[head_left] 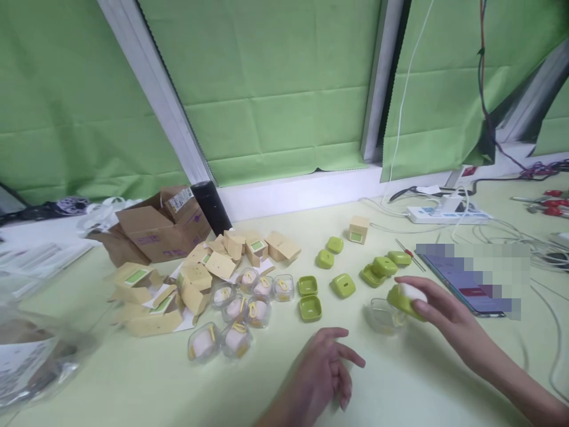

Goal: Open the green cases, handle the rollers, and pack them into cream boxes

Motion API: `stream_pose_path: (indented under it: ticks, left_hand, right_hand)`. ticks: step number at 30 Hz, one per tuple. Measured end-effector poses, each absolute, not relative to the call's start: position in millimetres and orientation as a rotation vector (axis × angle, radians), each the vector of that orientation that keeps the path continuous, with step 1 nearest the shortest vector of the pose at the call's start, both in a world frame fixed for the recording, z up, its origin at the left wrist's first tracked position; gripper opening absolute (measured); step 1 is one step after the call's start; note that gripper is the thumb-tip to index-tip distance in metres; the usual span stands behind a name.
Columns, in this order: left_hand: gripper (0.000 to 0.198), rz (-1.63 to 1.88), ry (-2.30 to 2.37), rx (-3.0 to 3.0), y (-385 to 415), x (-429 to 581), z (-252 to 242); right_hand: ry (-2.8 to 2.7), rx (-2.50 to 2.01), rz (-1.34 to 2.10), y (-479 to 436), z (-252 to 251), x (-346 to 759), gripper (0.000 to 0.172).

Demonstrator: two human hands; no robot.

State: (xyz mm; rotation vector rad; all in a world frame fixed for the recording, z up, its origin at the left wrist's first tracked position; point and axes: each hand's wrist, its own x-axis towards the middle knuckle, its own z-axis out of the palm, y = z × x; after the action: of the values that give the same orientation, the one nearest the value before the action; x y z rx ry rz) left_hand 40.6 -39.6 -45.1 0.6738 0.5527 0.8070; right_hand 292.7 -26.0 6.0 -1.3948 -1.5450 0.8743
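My right hand (438, 308) grips a small green case with a white piece on it (403, 298), held just above a clear plastic lid (383, 314) on the table. My left hand (326, 373) hovers low near the front edge, fingers loosely curled and apart, holding nothing. Several green square cases (342, 284) lie scattered ahead of both hands. To the left sit several clear boxes holding pale pink items (235, 311).
Small tan cardboard boxes (195, 279) and an opened brown carton (153, 231) pile at the left, beside a black cylinder (211, 207). A phone (462, 279), power strip (444, 212) and cables lie at the right. A plastic bag (31, 356) sits front left.
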Motion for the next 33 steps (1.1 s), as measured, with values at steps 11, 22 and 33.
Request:
stream_pose_path:
  ticks: [11,22,33]
  left_hand:
    - [0.035,0.804,0.586,0.848,-43,42,-45]
    - [0.040,0.766,0.610,1.015,-44,37,-38]
    - [0.024,0.956,1.255,1.815,-14,-6,30]
  right_hand:
    - [-1.984,-1.475,0.652,-13,24,298,0.045]
    - [-2.279,-1.405,0.367,-16,6,289,0.040]
    - [-2.266,-1.330,0.527,-9,9,286,0.038]
